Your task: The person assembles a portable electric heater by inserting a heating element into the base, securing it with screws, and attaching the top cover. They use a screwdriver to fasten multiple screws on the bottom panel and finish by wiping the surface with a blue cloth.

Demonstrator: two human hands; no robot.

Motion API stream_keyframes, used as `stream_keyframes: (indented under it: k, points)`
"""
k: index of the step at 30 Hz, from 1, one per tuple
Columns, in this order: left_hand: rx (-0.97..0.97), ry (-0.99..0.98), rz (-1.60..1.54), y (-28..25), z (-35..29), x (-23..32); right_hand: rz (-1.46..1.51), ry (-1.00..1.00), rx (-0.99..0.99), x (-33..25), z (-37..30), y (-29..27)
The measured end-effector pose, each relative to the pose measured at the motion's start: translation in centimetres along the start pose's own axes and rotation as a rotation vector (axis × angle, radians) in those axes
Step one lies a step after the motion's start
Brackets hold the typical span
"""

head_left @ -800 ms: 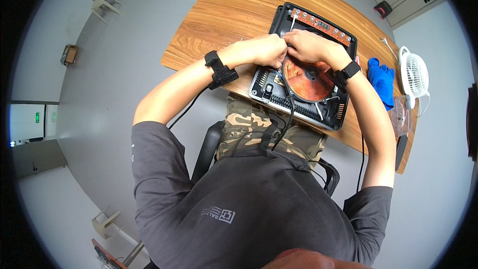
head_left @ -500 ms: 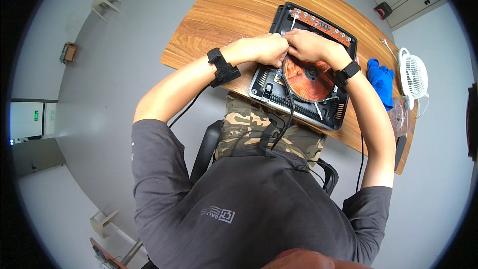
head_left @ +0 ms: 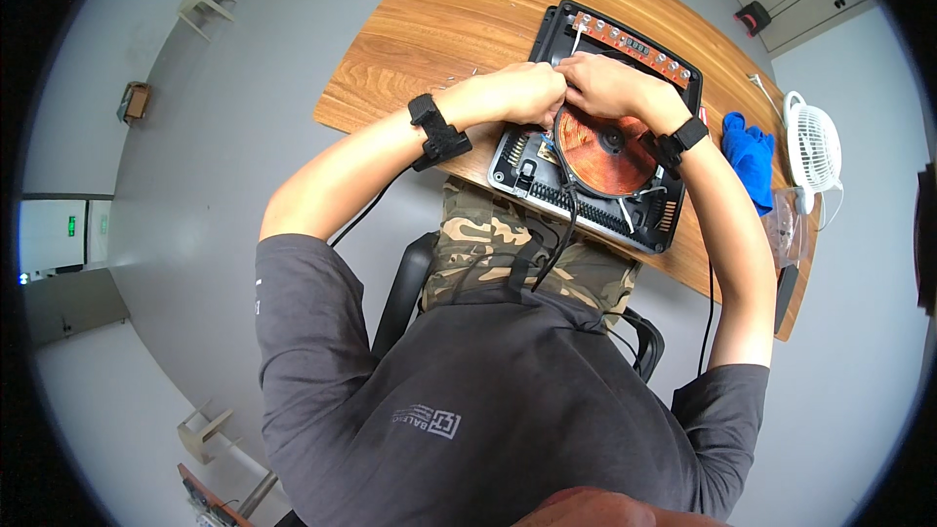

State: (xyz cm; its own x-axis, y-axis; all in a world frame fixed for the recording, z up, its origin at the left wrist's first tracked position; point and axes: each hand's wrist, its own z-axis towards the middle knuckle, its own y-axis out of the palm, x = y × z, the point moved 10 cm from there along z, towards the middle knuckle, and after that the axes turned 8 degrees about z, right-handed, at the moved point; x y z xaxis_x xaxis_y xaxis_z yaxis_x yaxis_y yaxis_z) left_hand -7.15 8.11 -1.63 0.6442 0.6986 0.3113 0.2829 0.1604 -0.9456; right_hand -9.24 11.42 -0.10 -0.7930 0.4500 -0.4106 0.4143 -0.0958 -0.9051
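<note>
An opened induction cooker [head_left: 639, 232] lies on the table in front of me, its black housing tilted toward the right. A round copper coil [head_left: 605, 161] sits inside, and a reddish control board [head_left: 634, 47] with round buttons and a small display runs along its far edge. My left hand [head_left: 532, 93] is curled closed at the coil's far left rim. Right beside it, the bent fingers of my right hand [head_left: 610, 86] come down over the coil's far side. The fingertips meet there, and whatever they pinch is hidden. A black cable [head_left: 568, 205] leaves the near side.
To the right on the wooden table [head_left: 439, 15] lie a blue cloth [head_left: 748, 161], a white fan [head_left: 812, 148] and a clear plastic bag [head_left: 784, 226]. Several small thin bits [head_left: 459, 78] lie left of the cooker. A black cable hangs from each wristband.
Both hands stay at the same spot on the cooker, with only a slight shift of the fingers and wrists. The cooker and coil look nearly unmoved.
</note>
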Motion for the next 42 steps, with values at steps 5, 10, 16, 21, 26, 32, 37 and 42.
stream_keyframes:
  k: [5,10,16,21,26,32,37,42]
  points:
    - [0.097,-0.035,0.199,0.0,0.0,0.7,-0.036,0.0,-0.038,-0.9,0.2,-0.2]
    - [0.095,-0.09,0.178,0.1,-0.5,0.7,-0.016,-0.01,-0.015,-1.4,0.0,-0.7]
    - [0.146,0.067,-0.153,-2.1,-2.9,0.2,-0.014,-0.001,0.012,-1.4,-0.1,-0.6]
    - [0.293,-0.132,-0.151,-8.5,-7.2,-6.6,-0.026,0.043,0.007,-1.0,-0.3,-0.3]
    - [0.16,-0.303,-0.008,-5.8,-9.9,-14.0,-0.018,0.02,0.044,-1.7,0.1,-1.5]
    - [0.103,-0.34,0.02,-2.5,-9.4,-14.2,0.019,0.048,0.158,-0.6,-2.7,-5.1]
    - [0.079,-0.379,0.059,-1.8,-9.2,-14.4,0.02,0.257,0.311,6.8,-11.8,-9.1]
    - [0.088,-0.35,0.062,-1.8,-8.8,-14.1,-0.021,0.512,0.283,13.1,-21.9,-7.4]
